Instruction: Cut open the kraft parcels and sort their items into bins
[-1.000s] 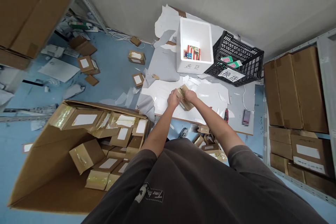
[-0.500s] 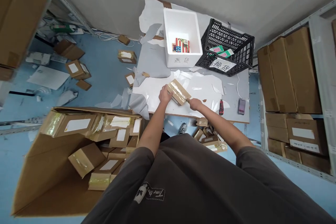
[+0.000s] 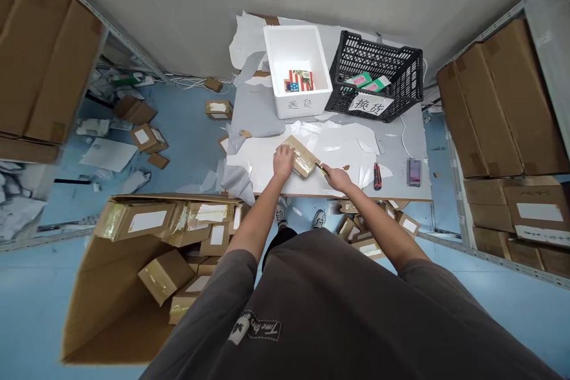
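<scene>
A small cardboard box [image 3: 303, 157] with shiny clear tape lies near the front edge of the table [image 3: 307, 189]. My left hand [image 3: 284, 160] grips its left end. In my right hand [image 3: 336, 177] is a small knife [image 3: 321, 168] with a yellowish part; its tip is at the box's right end. Behind the box stand a white foam bin [image 3: 303, 105] holding a flag-patterned packet [image 3: 301, 80] and a black crate [image 3: 401, 86] with green and pink packets [image 3: 377, 84] inside.
A red cutter [image 3: 377, 176] and a phone-like object [image 3: 414, 172] lie on the table's right. Torn paper [image 3: 312, 129] is scattered about. A large carton [image 3: 102, 303] of boxes stands front left; shelves flank both sides, and small boxes lie underneath.
The whole view has shifted slightly. My right hand has drawn back a little from the box, showing more of the knife, and my left hand sits further over the box's left end.
</scene>
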A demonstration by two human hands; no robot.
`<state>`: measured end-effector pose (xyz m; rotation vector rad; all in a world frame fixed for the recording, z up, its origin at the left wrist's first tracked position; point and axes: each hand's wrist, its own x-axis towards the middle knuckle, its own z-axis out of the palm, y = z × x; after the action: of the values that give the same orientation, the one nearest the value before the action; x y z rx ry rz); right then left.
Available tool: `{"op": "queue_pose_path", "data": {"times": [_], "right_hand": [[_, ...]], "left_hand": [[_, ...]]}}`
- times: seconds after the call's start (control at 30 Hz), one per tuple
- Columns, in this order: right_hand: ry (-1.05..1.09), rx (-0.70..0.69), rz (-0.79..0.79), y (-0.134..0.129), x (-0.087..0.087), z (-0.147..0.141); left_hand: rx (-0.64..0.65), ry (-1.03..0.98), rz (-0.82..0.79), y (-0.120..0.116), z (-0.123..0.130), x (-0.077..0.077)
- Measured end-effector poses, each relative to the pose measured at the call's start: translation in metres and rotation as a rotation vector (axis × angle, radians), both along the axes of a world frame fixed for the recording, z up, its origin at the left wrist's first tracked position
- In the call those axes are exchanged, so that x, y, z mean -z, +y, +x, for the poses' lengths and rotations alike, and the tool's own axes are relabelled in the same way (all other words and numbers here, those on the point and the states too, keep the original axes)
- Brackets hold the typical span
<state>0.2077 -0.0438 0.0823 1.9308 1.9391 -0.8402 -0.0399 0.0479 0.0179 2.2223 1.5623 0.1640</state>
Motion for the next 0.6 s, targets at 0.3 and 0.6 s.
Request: {"op": "queue_pose_path", "data": {"times": [0.3,0.6], "right_hand": [[0.679,0.678,0.073,-0.003,0.044,0.019],[0.787,0.695,-0.1,0.003,0.072,0.01]], "left_hand": [[0.522,0.171,-0.096,0.006,0.025,-0.002],[0.267,0.212,-0.209,-0.003,0.047,-0.008]]}}
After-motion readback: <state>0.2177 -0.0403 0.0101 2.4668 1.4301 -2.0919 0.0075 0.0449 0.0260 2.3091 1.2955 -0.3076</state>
